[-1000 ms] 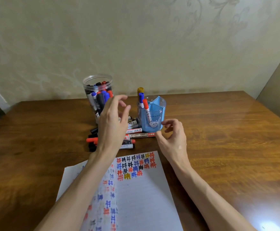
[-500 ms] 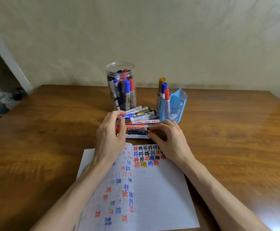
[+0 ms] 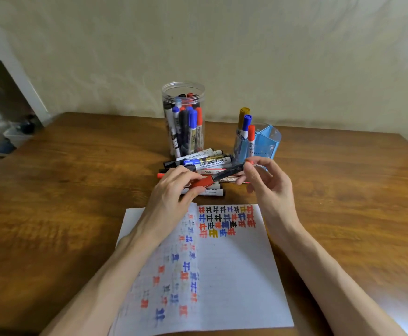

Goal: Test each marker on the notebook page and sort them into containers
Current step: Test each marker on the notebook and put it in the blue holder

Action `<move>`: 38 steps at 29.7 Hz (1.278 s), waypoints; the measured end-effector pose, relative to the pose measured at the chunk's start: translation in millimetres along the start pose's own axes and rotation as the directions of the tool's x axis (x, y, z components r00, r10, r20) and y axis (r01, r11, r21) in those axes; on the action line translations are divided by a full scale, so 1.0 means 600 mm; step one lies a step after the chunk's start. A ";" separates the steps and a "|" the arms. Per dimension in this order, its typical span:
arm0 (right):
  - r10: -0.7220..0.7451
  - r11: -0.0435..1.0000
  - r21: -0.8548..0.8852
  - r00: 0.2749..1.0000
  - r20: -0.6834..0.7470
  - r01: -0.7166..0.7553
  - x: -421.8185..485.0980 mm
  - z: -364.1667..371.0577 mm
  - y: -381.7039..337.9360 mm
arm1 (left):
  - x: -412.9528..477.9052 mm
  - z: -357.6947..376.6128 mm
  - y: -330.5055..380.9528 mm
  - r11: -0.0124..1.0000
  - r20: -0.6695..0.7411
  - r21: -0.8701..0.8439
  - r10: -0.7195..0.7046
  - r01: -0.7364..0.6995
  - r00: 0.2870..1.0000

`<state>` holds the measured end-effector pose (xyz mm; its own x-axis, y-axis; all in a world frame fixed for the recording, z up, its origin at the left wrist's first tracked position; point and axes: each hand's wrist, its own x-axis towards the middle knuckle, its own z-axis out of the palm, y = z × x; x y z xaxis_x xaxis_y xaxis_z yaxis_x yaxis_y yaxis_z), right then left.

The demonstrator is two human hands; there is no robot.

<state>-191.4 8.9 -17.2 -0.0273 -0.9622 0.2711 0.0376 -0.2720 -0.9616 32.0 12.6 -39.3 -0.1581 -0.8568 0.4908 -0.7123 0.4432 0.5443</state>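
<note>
Both hands are now lifting one marker (image 3: 229,171) clear of the loose pile (image 3: 203,162); half a second ago they were pressing down among those markers. The left hand (image 3: 171,192) is pinching the red cap (image 3: 201,182) between thumb and curled fingers. The right hand (image 3: 268,187) is gripping the far end of the dark barrel with thumb and forefinger, its other fingers curling loosely beneath. The marker is slanting between them, its right end higher, hanging just above the pile and beyond the notebook's far edge.

Several markers in the pile are lying flat on the wooden table (image 3: 77,190), between the notebook (image 3: 234,275) and the two containers, and the hands and the lifted marker are hiding part of them. A clear jar (image 3: 174,90) is standing behind the pile, packed with upright markers in black, blue and red. To its right a blue holder (image 3: 268,141) is standing with a yellow-capped, a blue-capped and a red-capped marker sticking up from its left compartment; its other compartments are showing nothing. The right hand is covering the holder's lower front.

The notebook is lying open nearest the person, its right page carrying rows of coloured test marks near the top. The left forearm is crossing over the left page, hiding part of it.
</note>
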 end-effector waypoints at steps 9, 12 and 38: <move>0.038 0.998 -0.043 0.997 0.071 -0.035 -0.012 0.006 -0.012 | -0.003 -0.009 0.009 0.996 0.042 -0.063 -0.053 0.056 0.998; 0.037 0.999 -0.016 0.997 -0.073 -0.038 -0.002 -0.021 -0.024 | -0.003 -0.030 0.004 0.983 0.104 -0.096 -0.149 0.159 0.983; 0.236 0.970 -0.016 0.959 -0.159 -0.241 -0.003 -0.006 -0.002 | -0.025 -0.028 0.011 0.992 0.468 0.055 -0.129 0.117 0.874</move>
<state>-195.1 11.0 -16.8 -0.1759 -0.9841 0.0261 0.0268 -0.0313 -0.9992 41.4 32.7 -31.6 -0.3667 -0.9295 0.0402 -0.7622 0.3249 0.5600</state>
